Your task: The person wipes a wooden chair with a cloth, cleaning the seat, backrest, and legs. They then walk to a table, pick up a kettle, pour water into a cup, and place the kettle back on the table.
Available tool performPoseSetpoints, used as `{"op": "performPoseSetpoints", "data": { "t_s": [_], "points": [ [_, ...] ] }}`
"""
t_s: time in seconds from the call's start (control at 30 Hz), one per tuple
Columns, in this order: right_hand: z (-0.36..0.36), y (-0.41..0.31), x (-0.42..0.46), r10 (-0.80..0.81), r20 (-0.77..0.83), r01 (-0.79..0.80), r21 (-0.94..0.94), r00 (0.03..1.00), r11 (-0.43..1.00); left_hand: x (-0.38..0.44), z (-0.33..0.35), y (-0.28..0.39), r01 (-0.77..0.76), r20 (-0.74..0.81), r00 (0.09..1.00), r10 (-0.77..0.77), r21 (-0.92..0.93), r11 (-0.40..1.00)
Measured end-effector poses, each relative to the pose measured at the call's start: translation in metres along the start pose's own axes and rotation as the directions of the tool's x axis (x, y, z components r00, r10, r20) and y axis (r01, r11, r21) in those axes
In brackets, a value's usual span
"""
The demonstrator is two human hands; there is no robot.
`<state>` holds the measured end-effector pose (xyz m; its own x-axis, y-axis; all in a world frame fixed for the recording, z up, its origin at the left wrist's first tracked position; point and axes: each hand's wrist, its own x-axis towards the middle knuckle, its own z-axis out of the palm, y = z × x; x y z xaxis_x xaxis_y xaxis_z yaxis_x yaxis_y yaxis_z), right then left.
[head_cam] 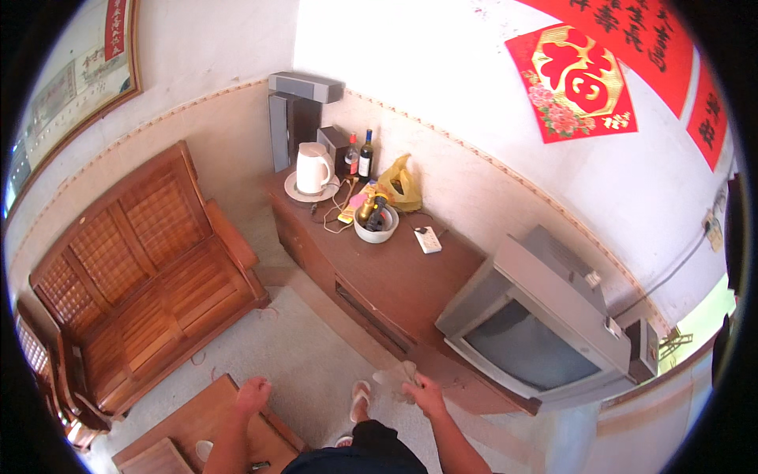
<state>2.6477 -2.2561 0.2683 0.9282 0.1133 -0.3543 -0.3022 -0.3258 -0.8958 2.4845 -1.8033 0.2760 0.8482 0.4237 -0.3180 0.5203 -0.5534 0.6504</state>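
My right hand (425, 393) grips a thin, pale greyish cloth (395, 379), which hangs out in front of the TV cabinet's lower edge. The cloth's outline is blurred. Over the wooden coffee table (213, 403) is my left hand (254, 394), its fingers curled in and nothing visible in them. Part of the tabletop is hidden behind my left forearm. The brown TV cabinet (379, 272) stands ahead of me, with a grey CRT television (527, 343) on its right end.
On the cabinet are a white electric kettle (312, 169), two bottles (365, 157), a white bowl (376, 231) of items, a yellow plastic bag (402, 183) and a power strip (427, 239). A wooden bench (148, 278) stands left. A small white cup (204, 450) sits on the coffee table.
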Motion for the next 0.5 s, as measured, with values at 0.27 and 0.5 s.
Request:
{"op": "performPoseSetpoints", "data": {
  "t_s": [0.27, 0.5],
  "points": [
    [0.032, -0.146, 0.222, -0.357, -0.061, 0.318, -0.337, 0.932, 0.886, -0.013, 0.073, -0.133, 0.326, 0.411, 0.833, -0.372, 0.179, 0.928],
    [0.067, -0.206, 0.349, -0.226, 0.054, 0.208, -0.631, 0.973, 0.747, -0.004, 0.043, -0.156, 0.638, 0.342, 0.722, -0.601, 0.007, 0.770]
  ]
}}
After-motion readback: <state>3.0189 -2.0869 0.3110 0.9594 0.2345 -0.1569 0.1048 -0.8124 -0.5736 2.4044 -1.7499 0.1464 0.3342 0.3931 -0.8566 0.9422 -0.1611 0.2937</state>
